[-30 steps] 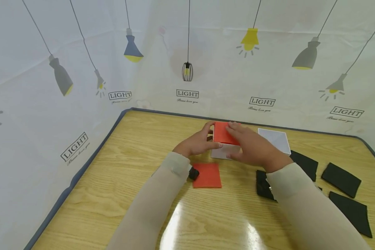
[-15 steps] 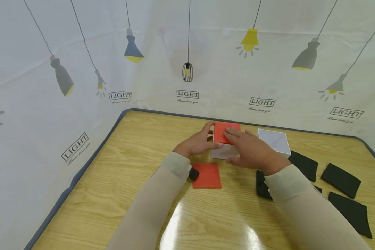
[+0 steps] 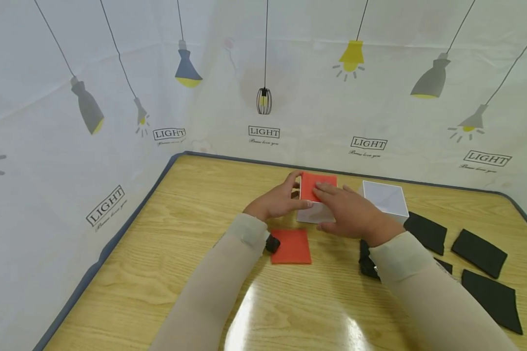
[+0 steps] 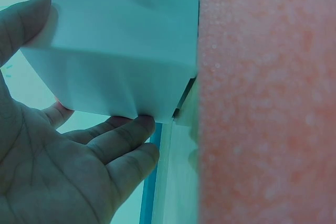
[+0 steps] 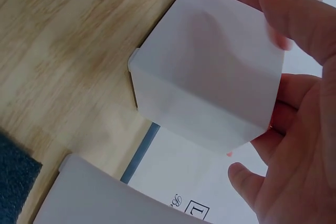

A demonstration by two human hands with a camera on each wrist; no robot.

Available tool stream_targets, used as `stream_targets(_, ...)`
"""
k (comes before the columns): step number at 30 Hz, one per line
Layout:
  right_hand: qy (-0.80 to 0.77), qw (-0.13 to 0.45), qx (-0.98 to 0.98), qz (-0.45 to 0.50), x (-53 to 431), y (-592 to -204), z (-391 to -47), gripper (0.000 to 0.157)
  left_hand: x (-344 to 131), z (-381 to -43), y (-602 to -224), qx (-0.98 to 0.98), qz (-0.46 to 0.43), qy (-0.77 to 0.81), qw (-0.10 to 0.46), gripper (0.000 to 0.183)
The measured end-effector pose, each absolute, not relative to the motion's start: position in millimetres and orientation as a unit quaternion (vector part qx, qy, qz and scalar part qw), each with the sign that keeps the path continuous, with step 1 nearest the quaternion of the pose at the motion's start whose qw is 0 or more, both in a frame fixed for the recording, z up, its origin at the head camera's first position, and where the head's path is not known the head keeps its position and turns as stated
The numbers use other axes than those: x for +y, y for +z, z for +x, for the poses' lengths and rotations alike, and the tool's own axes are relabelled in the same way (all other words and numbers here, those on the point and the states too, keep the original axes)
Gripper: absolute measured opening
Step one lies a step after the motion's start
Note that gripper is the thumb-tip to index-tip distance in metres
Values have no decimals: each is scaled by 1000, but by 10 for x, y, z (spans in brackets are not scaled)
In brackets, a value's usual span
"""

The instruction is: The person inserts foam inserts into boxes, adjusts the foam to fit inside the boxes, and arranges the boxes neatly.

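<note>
A white box point(image 3: 313, 214) stands near the table's back edge, topped by a thin red square piece point(image 3: 308, 186). My left hand point(image 3: 275, 202) grips the box from the left, thumb along the front top edge and fingers toward the far side. In the left wrist view, that thumb lies against a white wall of the box point(image 4: 121, 30). My right hand point(image 3: 355, 209) lays its straight fingers on the red piece, hiding part of it, with the thumb low by the front wall. A second red square point(image 3: 293, 249) lies flat on the table just in front.
Another white box point(image 3: 385, 199) stands to the right. Several black flat pieces, among them a far-right one point(image 3: 479, 252) and a nearer one point(image 3: 494, 300), lie on the wooden table point(image 3: 180, 234). A printed white sheet point(image 3: 307, 112) covers the walls behind.
My right hand has slid slightly left and toward me across the red piece, which now shows more of its far right corner. My left hand and the box stay put.
</note>
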State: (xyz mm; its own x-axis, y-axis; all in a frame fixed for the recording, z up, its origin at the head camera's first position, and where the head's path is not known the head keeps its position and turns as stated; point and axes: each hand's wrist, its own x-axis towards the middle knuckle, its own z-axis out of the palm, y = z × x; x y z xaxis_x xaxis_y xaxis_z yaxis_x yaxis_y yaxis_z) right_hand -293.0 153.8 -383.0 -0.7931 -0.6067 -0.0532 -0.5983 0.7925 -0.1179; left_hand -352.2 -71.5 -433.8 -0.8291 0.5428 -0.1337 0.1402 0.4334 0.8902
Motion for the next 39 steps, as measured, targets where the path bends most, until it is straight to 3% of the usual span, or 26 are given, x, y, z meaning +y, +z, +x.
stream_targets(11, -45, 54, 949, -308, 1511, -3875, -2972, 85, -717, -3528, -4331, 818, 216, 492, 205, 99)
stream_targets(24, -52, 24, 944, -326, 1439, -3879, -3022, 93, -736, -3505, -4318, 819, 215, 492, 201, 99)
stream_targets(39, -48, 49, 948, -312, 1384, -3908, -3050, 91, -720, -3513, -4333, 820, 213, 492, 201, 102)
